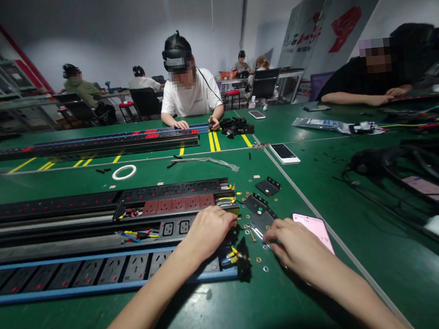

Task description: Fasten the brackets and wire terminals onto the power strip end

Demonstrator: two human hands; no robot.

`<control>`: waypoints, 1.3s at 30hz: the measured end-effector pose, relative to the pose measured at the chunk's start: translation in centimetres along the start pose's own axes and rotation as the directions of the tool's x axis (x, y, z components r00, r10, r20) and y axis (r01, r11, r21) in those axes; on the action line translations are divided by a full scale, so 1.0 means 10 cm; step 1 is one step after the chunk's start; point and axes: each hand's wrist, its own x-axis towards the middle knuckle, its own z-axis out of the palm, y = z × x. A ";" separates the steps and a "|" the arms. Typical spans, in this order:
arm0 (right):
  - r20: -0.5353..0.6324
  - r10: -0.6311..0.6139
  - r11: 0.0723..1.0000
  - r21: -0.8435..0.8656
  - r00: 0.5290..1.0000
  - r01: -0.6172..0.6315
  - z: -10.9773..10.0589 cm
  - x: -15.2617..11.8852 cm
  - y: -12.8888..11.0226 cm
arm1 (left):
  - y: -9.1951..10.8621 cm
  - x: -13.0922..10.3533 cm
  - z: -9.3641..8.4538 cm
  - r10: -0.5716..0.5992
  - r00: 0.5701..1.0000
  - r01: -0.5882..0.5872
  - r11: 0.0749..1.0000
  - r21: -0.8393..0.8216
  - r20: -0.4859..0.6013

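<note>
Several long black power strips lie side by side on the green table, among them a blue-edged power strip (99,289) nearest me. My left hand (212,224) rests over the right end of a strip with black outlets (168,229). Its fingertips are pinched together by the yellow-tipped wires; what they hold is too small to tell. To the right, my right hand (295,242) reaches down with thumb and fingers drawn together at the loose washers (266,269) and brass screws (253,236). Whatever is between those fingertips is hidden. Black end plates (260,209) lie just beyond.
A pink phone (315,230) lies beside my right hand, and a white phone (284,154) farther off. A tape roll (124,172) sits beyond the strips. Black cables (394,168) heap at right. Across the table, a person (190,95) handles another strip (124,142).
</note>
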 end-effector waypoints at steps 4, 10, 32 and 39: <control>0.021 -0.002 0.995 -0.102 1.000 0.004 0.00 -0.01 -0.11 | -0.02 0.01 -0.05 -0.002 1.000 0.002 1.000 0.010 0.002; 0.036 -0.074 0.986 -0.150 0.997 0.078 -0.02 -0.01 -0.15 | -0.01 0.02 -0.12 -0.010 1.000 0.011 1.000 0.017 -0.011; 0.038 -0.028 0.991 -0.130 0.999 0.033 0.01 0.30 -0.31 | -0.03 0.01 -0.08 0.003 1.000 -0.003 1.000 0.014 -0.019; 0.033 0.036 0.999 -0.007 0.999 -0.035 -0.02 0.03 -0.19 | -0.02 0.01 -0.08 -0.006 1.000 0.006 1.000 0.009 -0.015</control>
